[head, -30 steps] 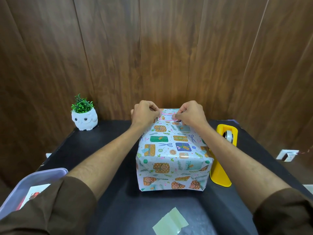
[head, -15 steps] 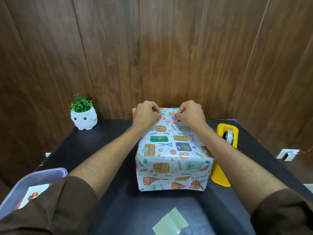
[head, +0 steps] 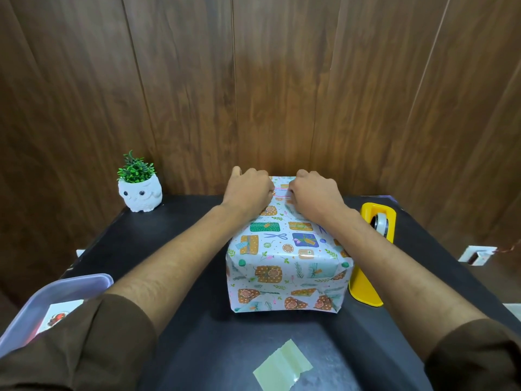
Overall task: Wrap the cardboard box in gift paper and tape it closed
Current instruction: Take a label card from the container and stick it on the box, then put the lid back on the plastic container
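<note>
Wood-panelled walls are backing a black bench point(head: 183, 249), where a gift-wrapped box point(head: 284, 266) is sitting centrally, just beside a yellow tape dispenser point(head: 366, 277). The left hand point(head: 249, 190) and right hand point(head: 314, 193), fingers curled, are pinching the gift paper point(head: 280, 191) at its far top edge.

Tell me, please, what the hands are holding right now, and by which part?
The left hand and right hand each pinch the gift paper at its folded edge on the far top end of the box, one grip per side.
</note>
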